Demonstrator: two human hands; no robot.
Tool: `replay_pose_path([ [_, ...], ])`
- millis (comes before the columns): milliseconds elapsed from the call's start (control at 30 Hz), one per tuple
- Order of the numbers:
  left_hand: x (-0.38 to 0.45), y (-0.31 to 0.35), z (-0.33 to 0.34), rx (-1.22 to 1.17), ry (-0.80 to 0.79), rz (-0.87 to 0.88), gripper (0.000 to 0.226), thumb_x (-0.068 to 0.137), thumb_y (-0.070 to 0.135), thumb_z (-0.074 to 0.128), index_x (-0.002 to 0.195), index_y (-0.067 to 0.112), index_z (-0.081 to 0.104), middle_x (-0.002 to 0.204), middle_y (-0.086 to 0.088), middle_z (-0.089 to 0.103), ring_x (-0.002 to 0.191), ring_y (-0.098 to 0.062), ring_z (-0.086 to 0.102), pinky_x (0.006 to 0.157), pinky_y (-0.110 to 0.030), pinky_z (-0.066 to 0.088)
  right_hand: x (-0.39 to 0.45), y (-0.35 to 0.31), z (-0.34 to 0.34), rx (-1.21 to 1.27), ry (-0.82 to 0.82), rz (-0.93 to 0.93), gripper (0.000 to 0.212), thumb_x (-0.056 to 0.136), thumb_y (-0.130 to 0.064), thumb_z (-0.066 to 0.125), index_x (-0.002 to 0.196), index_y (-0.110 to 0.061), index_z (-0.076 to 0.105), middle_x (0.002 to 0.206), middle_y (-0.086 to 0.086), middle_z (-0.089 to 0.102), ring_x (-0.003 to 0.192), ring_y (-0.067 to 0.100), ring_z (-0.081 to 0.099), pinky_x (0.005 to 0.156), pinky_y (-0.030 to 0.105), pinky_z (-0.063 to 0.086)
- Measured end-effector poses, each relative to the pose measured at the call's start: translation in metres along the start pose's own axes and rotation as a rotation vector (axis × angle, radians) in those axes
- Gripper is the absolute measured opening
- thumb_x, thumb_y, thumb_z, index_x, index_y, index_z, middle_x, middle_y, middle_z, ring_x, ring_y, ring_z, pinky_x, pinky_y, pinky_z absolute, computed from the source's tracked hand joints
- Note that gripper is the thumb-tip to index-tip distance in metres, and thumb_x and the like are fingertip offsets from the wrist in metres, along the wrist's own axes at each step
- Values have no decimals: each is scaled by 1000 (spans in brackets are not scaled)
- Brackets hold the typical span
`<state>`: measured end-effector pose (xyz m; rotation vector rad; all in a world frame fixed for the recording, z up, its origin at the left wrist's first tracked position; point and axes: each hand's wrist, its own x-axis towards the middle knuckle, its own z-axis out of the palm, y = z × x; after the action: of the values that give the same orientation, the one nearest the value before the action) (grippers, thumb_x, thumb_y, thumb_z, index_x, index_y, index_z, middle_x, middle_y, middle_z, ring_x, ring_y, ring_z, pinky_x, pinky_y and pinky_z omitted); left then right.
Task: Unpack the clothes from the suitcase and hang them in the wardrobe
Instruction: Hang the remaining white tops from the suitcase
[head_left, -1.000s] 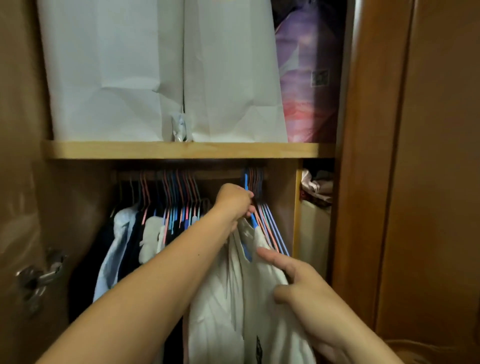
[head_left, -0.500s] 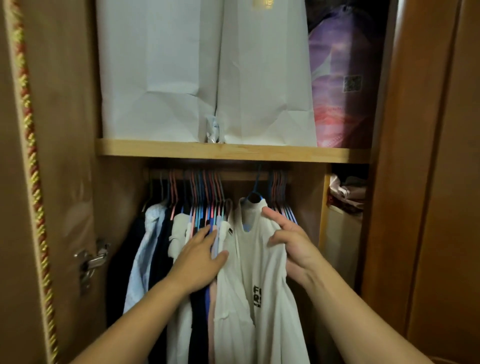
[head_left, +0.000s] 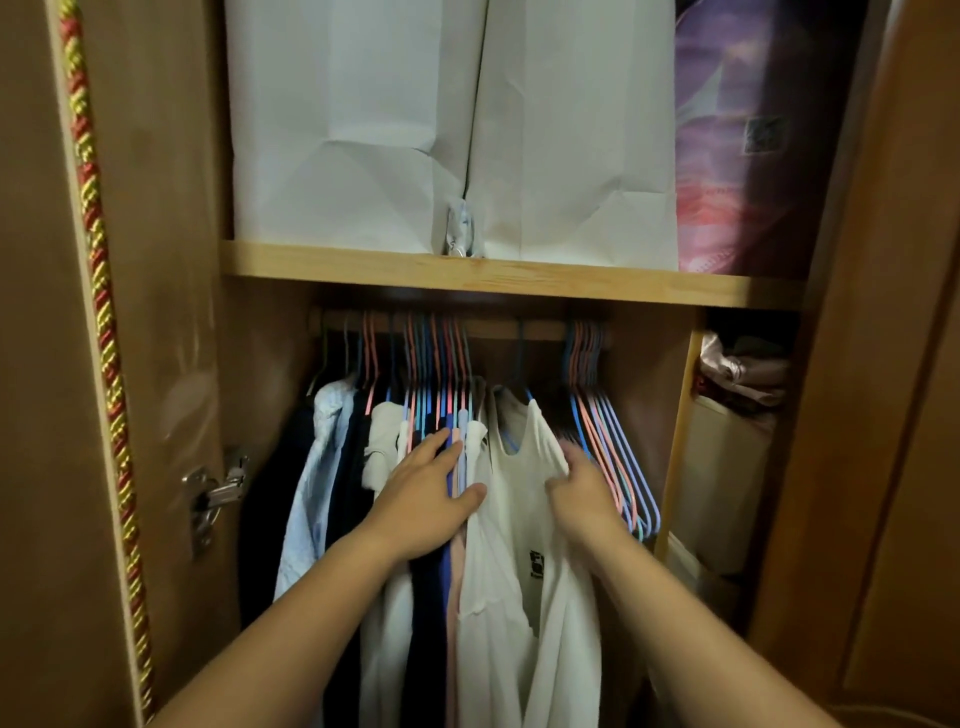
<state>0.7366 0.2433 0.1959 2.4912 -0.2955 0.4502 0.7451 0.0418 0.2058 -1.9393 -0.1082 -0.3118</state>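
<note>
With both wardrobe doors swung wide, I log the wardrobe (head_left: 156, 260) by compartment. Upper shelf (head_left: 493, 273): two tall white paper bags (head_left: 363, 130) side by side, a small clear packet wedged between their bases, and a purple-pink plastic-wrapped bundle (head_left: 737, 135) at the right end. Below it, the hanging rail (head_left: 498, 330) carries, left to right: dark garments, a pale blue shirt (head_left: 311, 467), more dark and white pieces on pink and blue hangers, then the white sleeveless top (head_left: 519, 519) with a small black print, on a blue hanger. Right of that top, a bunch of bare pink and blue hangers (head_left: 618, 462) hangs tilted, crowding that side. Narrow side compartment at right: crumpled pinkish fabric (head_left: 737, 374) above a pale box.

My left hand (head_left: 426, 499) lies flat, fingers straight, against the packed clothes just left of the white top, thumb touching its edge. My right hand (head_left: 582, 488) has its fingers curled into the top's right shoulder strap, pinching the cloth beside the bare hangers.

Left door edge carries a red-and-yellow twisted cord (head_left: 104, 312); a metal hinge (head_left: 213, 493) sits on the inner wall. No suitcase in view.
</note>
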Motion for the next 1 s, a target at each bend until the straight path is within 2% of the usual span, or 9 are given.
replay_pose_path([
  [133,11,4,-2,-206,34,-29,48,107,35,41,152,20,43,165,7,23,150,-12,22,119,-25,13,5,-12,47,-189,-194,-101,53,93,-10,47,144,-24,44,130,2,60,120,24,58,103,38,48],
  [233,13,7,-4,-184,92,-45,46,108,34,36,154,27,41,163,3,28,150,-14,23,121,-26,13,7,-29,74,-344,-326,-227,62,91,-21,49,151,-16,33,137,10,56,127,29,54,104,36,45],
  [400,4,7,0,139,30,1,50,102,56,34,151,50,31,166,7,16,153,-17,8,123,-41,9,-2,-8,15,-362,-736,-242,73,86,-20,69,152,-24,38,149,-15,44,136,4,41,111,23,36],
  [433,3,8,2,191,32,18,52,101,54,37,152,48,30,166,5,15,153,-18,7,122,-42,9,0,3,-2,-432,-645,-263,62,88,-23,69,146,-25,48,146,-12,47,135,7,43,110,24,36],
  [533,2,13,4,298,36,22,59,97,49,40,153,43,23,167,1,10,153,-21,5,123,-41,8,8,23,-33,-980,189,-473,28,88,-25,67,115,-18,66,115,5,59,108,25,53,88,36,46],
  [567,0,15,6,310,26,15,62,97,49,40,154,42,20,167,1,8,153,-22,4,123,-41,7,11,25,-39,-1162,307,-463,30,83,-28,72,110,-15,65,107,8,59,99,27,52,79,39,45],
  [733,-4,20,7,373,-53,-8,75,98,54,38,160,37,0,169,-1,-5,155,-24,-7,125,-43,2,20,17,-50,-1504,191,-343,44,85,-29,71,123,-10,58,114,10,61,103,29,54,81,39,42],
  [867,-2,25,8,401,-61,-22,79,99,55,37,160,33,-8,169,-2,-8,155,-26,-8,125,-43,2,15,4,-53,-1350,222,-334,24,89,-17,63,112,-12,60,106,7,68,96,28,65,73,34,49],
  [1000,-1,27,9,439,-63,-24,80,99,55,37,160,30,-9,169,-3,-8,155,-27,-7,125,-43,3,13,-7,-49,-1197,285,-363,18,93,-18,57,110,-11,58,99,8,71,90,32,69,63,33,40],
])
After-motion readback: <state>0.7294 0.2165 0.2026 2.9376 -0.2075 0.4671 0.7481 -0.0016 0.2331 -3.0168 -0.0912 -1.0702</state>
